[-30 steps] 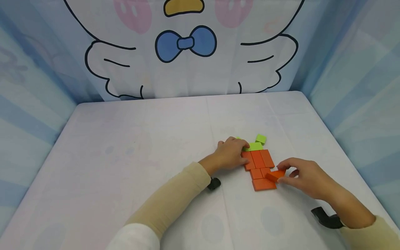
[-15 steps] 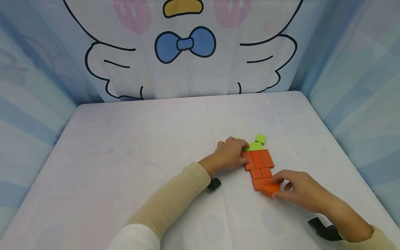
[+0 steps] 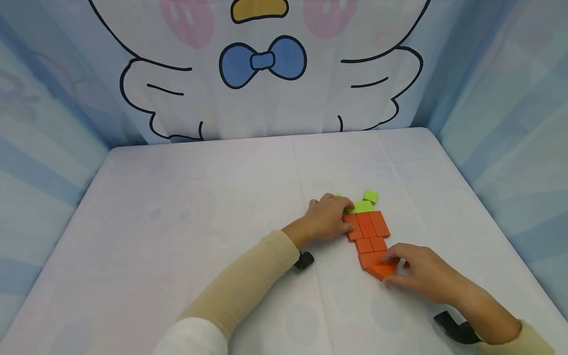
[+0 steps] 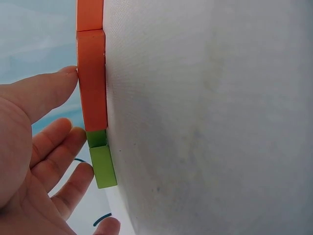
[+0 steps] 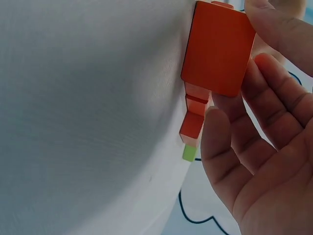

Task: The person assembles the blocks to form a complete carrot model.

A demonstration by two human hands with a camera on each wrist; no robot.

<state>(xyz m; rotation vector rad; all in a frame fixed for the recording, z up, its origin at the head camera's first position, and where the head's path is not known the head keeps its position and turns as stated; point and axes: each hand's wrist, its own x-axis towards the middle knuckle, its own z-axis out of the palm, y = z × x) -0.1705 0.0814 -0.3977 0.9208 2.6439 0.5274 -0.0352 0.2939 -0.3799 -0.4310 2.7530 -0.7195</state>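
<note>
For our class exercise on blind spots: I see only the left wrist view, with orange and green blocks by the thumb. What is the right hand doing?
Observer: The right hand pinches an orange block at the near end of the orange rows.
Operator: What shape do the rows make?
Observer: They narrow toward the person and are widest beside the green blocks.
</note>
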